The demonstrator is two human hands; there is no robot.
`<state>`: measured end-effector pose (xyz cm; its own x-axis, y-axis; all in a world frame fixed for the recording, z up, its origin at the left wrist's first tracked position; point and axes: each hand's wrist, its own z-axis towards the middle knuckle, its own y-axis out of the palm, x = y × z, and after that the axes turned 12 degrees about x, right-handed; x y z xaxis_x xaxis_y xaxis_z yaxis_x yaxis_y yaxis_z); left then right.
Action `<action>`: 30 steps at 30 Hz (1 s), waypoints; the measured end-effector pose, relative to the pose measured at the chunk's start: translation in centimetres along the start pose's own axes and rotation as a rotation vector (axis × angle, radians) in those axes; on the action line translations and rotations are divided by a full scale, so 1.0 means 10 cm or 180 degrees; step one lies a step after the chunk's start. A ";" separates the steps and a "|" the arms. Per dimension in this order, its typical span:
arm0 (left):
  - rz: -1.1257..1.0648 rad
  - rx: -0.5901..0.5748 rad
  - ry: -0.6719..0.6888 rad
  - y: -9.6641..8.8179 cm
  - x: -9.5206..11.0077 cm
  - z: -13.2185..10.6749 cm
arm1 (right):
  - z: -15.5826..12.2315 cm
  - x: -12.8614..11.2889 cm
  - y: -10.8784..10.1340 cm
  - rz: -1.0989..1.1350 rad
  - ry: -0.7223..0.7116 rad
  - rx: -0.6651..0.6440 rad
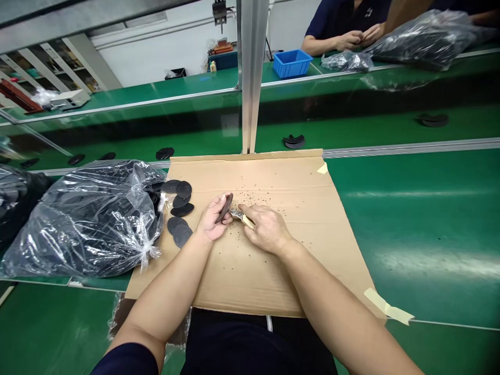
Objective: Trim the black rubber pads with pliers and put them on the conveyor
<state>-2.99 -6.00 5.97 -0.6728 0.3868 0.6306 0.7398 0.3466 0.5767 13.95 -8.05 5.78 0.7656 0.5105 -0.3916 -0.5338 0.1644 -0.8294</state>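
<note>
My left hand (215, 217) is closed around the edge of a black oval disc (224, 208), which it holds tilted up over the cardboard. In my right hand (267, 227) is a pair of nippers (237, 214) with a metal head and pale handles, the fingers wrapped round them. The metal jaws reach the disc's near right edge; whether they touch it I cannot tell. Beneath both hands lies a cardboard sheet (250, 286), sprinkled with small dark bits. Left of my left hand, several black discs (182, 210) lie loosely overlapped beside a clear bag (89, 219) of dark pieces.
Beyond the cardboard, small piles of black discs (294, 141) rest on a green belt (351, 122) behind a metal rail. An upright metal post (253, 73) stands ahead. Across the line are a blue bin (292, 63) and a co-worker's hands (361, 37). Tape (388, 307) holds the sheet's right corner.
</note>
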 end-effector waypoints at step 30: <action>-0.0580 0.0026 -0.0167 -0.01 0.04 0.02 | 0.09 0.22 -0.24 0.4383 0.2424 -0.0849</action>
<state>-3.34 -5.75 6.04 -0.7946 0.3609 0.4882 0.6060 0.4217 0.6745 16.59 -6.63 7.29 -0.1898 -0.3972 -0.8979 -0.9256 -0.2327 0.2986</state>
